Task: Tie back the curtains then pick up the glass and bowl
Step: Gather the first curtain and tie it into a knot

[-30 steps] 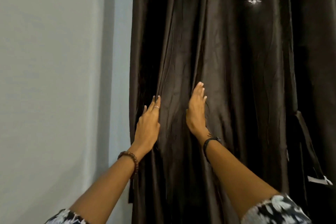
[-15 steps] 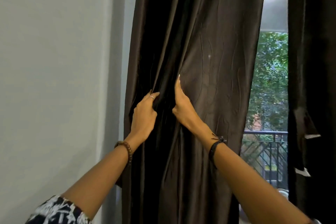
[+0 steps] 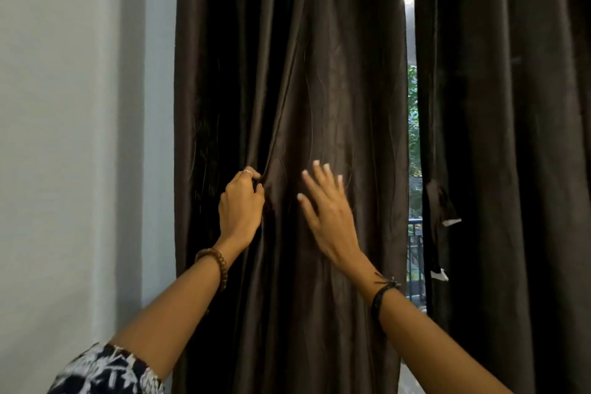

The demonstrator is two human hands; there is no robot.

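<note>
Curtains fill most of the view: the left curtain [image 3: 319, 90], dark brown, hangs beside the pale wall [image 3: 64, 106], and the right curtain [image 3: 511, 106] hangs just beside it. Between them is a narrow gap [image 3: 412, 125], and through it green leaves and a piece of dark railing are seen. The left hand [image 3: 240, 206] grips a fold of the left curtain, with the fingers curled round the cloth; a ring is on one finger and a bracelet of brown beads [image 3: 215, 265] is on the wrist. The right hand [image 3: 329, 218] has its fingers straight and spread in front of the same curtain; whether they touch the cloth I cannot tell. A dark cord bracelet [image 3: 382, 293] is on that wrist. A dark strap [image 3: 439, 218] with pale ends hangs on the inner edge of the right curtain. No glass or bowl is in view.
</note>
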